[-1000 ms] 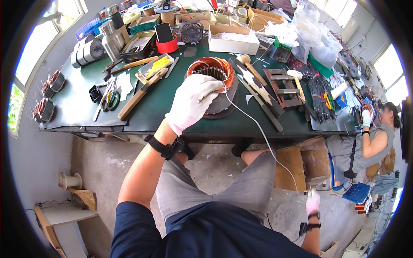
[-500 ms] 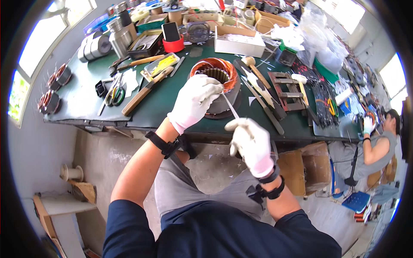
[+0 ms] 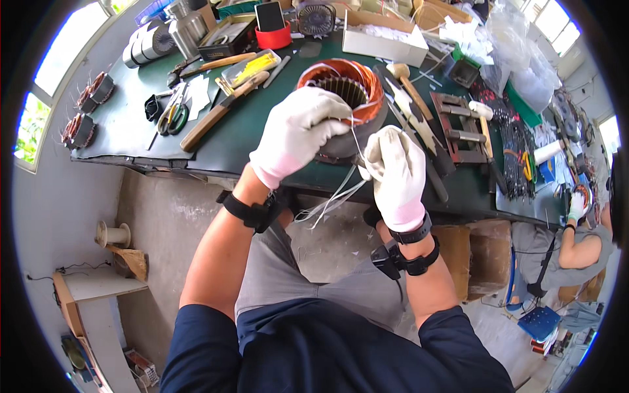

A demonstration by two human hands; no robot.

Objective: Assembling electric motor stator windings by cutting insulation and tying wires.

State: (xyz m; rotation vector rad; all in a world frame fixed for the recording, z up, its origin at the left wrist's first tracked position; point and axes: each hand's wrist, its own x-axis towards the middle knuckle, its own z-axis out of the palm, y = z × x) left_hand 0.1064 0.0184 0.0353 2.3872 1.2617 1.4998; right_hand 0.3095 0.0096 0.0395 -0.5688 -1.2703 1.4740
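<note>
A motor stator with orange copper windings (image 3: 373, 88) stands at the near part of the green workbench (image 3: 223, 149). My left hand (image 3: 295, 131), in a white glove, is at its near rim, thumb and fingers pinched on a thin white lacing cord. My right hand (image 3: 397, 171), gloved too, is closed just right of the stator, its fingertips together on the same cord. Between the hands runs a short piece of cord, while loose pale strands (image 3: 337, 198) hang below over the bench edge. The glove hides part of the stator's near side.
Left of the stator lie a wooden-handled tool (image 3: 213, 126), scissors (image 3: 173, 118) and a tray of yellow pieces (image 3: 252, 67). On its right are a mallet (image 3: 407, 82) and a metal frame (image 3: 462, 131). A white box (image 3: 383, 42) stands behind. A co-worker (image 3: 576, 245) sits far right.
My right hand has come up closer to the stator and turned fingers-up. The cord, stretched between both hands before, now hangs partly in loose strands. The whole view has shifted slightly.
</note>
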